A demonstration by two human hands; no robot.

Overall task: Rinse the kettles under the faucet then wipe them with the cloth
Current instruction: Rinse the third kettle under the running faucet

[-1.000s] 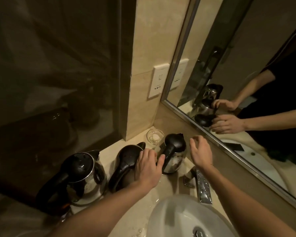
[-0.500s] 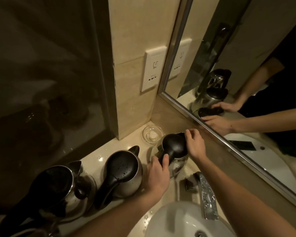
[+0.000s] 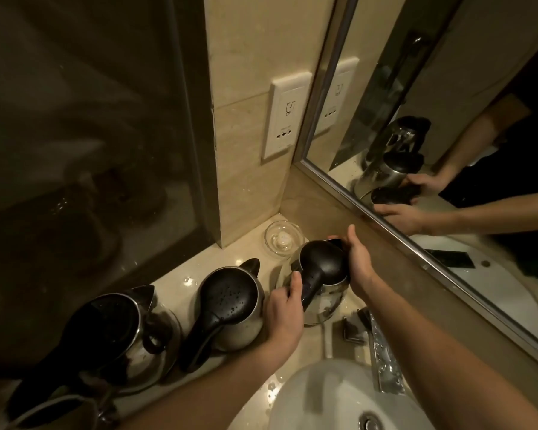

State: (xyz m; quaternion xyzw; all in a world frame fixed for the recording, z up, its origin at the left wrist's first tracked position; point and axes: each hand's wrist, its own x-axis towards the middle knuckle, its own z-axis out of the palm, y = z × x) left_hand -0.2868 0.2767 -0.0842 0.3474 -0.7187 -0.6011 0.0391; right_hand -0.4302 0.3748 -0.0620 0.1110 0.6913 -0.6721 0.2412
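Three steel kettles with black lids stand on the beige counter. The right kettle (image 3: 322,268) is by the faucet; my left hand (image 3: 284,308) grips its black handle and my right hand (image 3: 356,262) holds its far side at the spout and lid. The middle kettle (image 3: 230,305) has water drops on its lid and stands just left of my left hand. The left kettle (image 3: 115,330) stands on its own further left. A chrome faucet (image 3: 382,355) reaches over the white sink (image 3: 317,398). No cloth is visible.
A small glass dish (image 3: 283,238) sits in the back corner behind the right kettle. A wall socket (image 3: 284,119) is above it. A mirror (image 3: 432,125) runs along the right wall. Dark glass panel (image 3: 75,135) on the left. A dark object (image 3: 59,408) lies at the bottom left.
My left hand left the middle kettle and took the right kettle's handle. My right hand came down onto that kettle's far side. The view shifted left and closer.
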